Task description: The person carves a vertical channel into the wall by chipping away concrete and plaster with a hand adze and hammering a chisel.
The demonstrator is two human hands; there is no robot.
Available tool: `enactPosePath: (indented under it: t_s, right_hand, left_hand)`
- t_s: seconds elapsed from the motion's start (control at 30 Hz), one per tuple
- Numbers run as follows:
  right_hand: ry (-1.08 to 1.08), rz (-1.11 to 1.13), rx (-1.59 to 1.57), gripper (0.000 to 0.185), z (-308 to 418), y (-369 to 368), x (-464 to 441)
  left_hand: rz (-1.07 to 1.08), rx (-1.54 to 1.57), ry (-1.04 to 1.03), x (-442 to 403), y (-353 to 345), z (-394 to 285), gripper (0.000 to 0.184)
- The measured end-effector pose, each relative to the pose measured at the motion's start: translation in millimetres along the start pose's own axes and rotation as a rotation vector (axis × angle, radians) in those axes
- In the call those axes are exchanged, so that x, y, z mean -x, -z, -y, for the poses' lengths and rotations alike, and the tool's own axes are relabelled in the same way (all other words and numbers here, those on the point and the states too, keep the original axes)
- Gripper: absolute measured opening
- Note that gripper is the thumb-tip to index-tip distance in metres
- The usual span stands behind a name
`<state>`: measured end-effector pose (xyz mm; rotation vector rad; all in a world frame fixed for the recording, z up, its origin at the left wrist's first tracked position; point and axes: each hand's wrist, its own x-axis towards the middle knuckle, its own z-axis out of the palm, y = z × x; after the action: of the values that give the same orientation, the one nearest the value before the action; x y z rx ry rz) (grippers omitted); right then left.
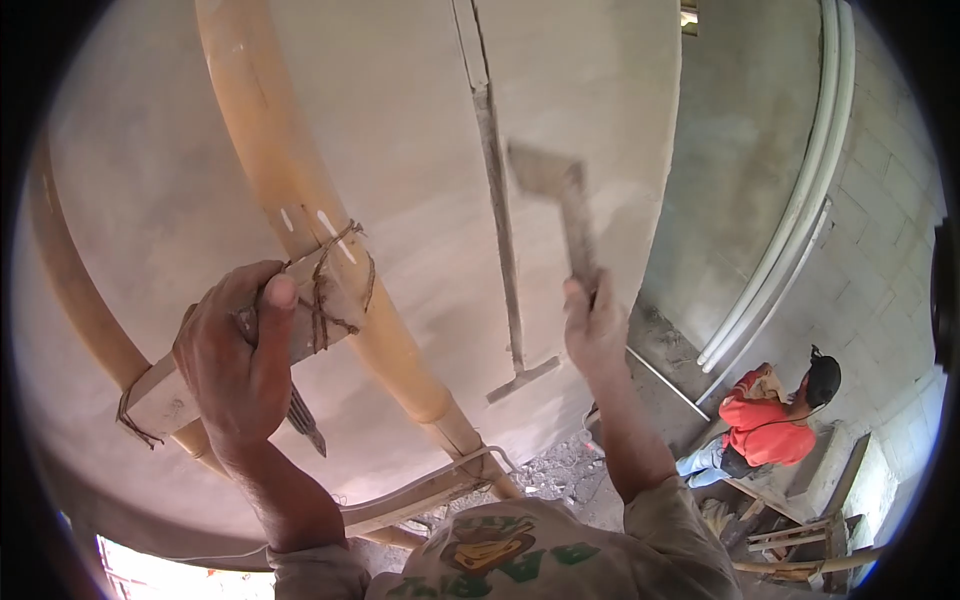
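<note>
My left hand point(238, 350) is closed around a metal chisel point(304, 422). Its flat tip points down, and its other end shows between thumb and fingers. That hand is at a wooden crosspiece point(165, 402) tied with twisted cord point(325, 300) to a thick bamboo pole point(290, 190). Raised in front of the wall, my right hand point(594, 325) grips a hatchet point(562, 190) by its handle. The hatchet is blurred, with its head up and pointing left. Behind both tools is a plastered wall point(420, 200) with a long narrow groove point(500, 230) cut in it.
A person in a red top point(768, 430) and dark cap is below at right. White pipes point(785, 230) run along the block wall point(870, 230). Rubble point(570, 470) lies on the floor at the wall's foot. A second bamboo pole point(80, 270) stands at left.
</note>
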<state>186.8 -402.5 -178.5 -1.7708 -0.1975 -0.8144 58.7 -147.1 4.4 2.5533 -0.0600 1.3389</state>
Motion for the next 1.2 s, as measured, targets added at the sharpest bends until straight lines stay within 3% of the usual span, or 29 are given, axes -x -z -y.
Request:
enactPosePath:
  t_s: [0.07,0.17,0.27,0.37,0.47,0.57,0.67,0.77,0.87,0.97,1.1,1.2]
  right_hand:
    - [0.046,-0.13,-0.186,0.02,35.1,1.4,-14.5]
    - [0.107,-0.279,-0.178,0.023,18.7,-19.8,-15.3]
    - [-0.012,0.105,0.318,0.024,-22.1,-39.2,-15.3]
    - [0.024,0.133,0.24,0.025,-37.2,-27.3,-5.8]
    - [-0.125,0.155,0.15,0.024,-3.8,-7.0,-4.8]
    - [-0.064,-0.012,-0.093,0.023,30.9,-1.2,-10.8]
    - [-0.014,-0.199,-0.164,0.024,17.3,-18.0,-16.4]
    - [0.026,0.026,0.244,0.024,-12.6,-34.6,-23.9]
    - [-0.034,0.098,0.375,0.02,-29.9,-38.4,-3.2]
    - [-0.111,0.163,0.277,0.023,-12.6,-25.6,11.2]
    - [0.124,-0.093,0.09,0.023,32.5,-14.2,-10.3]
    - [0.098,-0.19,-0.067,0.024,48.6,-16.1,-12.4]
  left_hand:
    - [-0.011,-0.007,-0.005,0.7,-0.5,1.0,0.038]
    - [-0.024,-0.035,-0.024,-0.6,-0.7,2.1,0.037]
    - [-0.006,-0.018,0.011,-0.8,-0.3,-0.5,0.036]
    - [-0.023,-0.022,-0.028,-4.0,-0.3,1.8,0.036]
    - [-0.03,-0.041,-0.023,0.2,-0.2,4.4,0.036]
    - [-0.021,-0.026,-0.007,1.3,-1.8,5.0,0.037]
    - [-0.015,-0.037,-0.007,0.0,-0.4,3.7,0.038]
    - [-0.014,-0.049,0.004,-0.8,0.5,2.0,0.037]
    - [0.018,-0.069,-0.014,0.5,3.1,2.7,0.037]
    - [0.02,-0.092,-0.023,4.8,4.5,4.5,0.037]
    - [-0.028,-0.046,-0.025,1.2,-1.5,5.4,0.037]
    - [-0.042,-0.031,-0.057,1.0,-1.8,9.3,0.036]
